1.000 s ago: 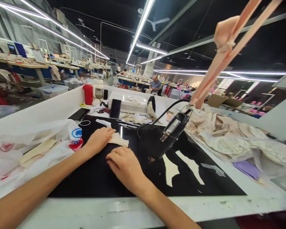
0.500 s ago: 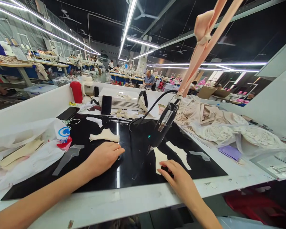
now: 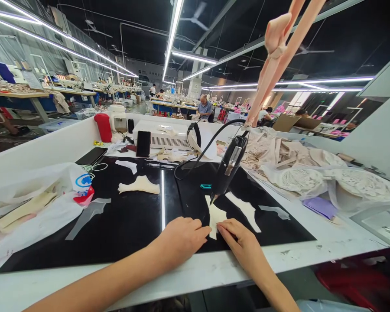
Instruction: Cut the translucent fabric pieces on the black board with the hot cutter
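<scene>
Cream fabric piece (image 3: 215, 215), left hand (image 3: 182, 238), right hand (image 3: 243, 243) seemingly touching it

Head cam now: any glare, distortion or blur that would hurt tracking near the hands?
Head view: a bright streak of ceiling light reflects off the glossy black mat just left of the left hand; wide-angle lens bends the table edge and the ceiling light strips; both hands and the cream fabric piece are sharp; the right hand shows no motion blur.

Left hand (image 3: 182, 238) moved right, joining right hand (image 3: 243, 242) at cream piece (image 3: 215, 215).
</scene>
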The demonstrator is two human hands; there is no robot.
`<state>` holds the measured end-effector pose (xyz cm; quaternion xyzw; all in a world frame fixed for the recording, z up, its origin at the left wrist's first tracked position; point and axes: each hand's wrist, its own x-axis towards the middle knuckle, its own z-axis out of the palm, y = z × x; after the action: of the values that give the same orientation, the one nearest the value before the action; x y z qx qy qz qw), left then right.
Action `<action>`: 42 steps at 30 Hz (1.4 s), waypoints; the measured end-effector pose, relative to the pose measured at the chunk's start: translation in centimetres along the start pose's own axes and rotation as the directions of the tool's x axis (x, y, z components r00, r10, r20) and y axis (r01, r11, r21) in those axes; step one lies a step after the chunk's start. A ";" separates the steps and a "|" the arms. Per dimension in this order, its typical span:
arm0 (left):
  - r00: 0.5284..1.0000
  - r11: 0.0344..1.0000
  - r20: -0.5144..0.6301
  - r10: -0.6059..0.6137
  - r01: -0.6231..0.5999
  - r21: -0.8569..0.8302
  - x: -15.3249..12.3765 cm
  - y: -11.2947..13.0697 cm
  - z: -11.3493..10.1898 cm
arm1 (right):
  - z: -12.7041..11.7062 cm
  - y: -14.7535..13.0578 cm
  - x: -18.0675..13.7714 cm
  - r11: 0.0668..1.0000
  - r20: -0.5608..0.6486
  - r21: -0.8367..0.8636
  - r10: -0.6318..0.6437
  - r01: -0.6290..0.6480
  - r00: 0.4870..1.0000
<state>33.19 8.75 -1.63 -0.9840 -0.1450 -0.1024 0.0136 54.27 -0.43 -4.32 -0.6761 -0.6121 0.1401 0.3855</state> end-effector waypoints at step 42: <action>0.836 -0.207 0.322 -0.444 0.254 -0.945 -5.7 -2.2 -3.1 | 4.3 -8.8 -0.4 0.776 0.062 0.629 0.009 -0.046 0.998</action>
<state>26.64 9.11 0.19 -0.5788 -0.2899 -0.2377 -0.7242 45.06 0.27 -1.19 -0.5128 -0.5306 0.3611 0.5701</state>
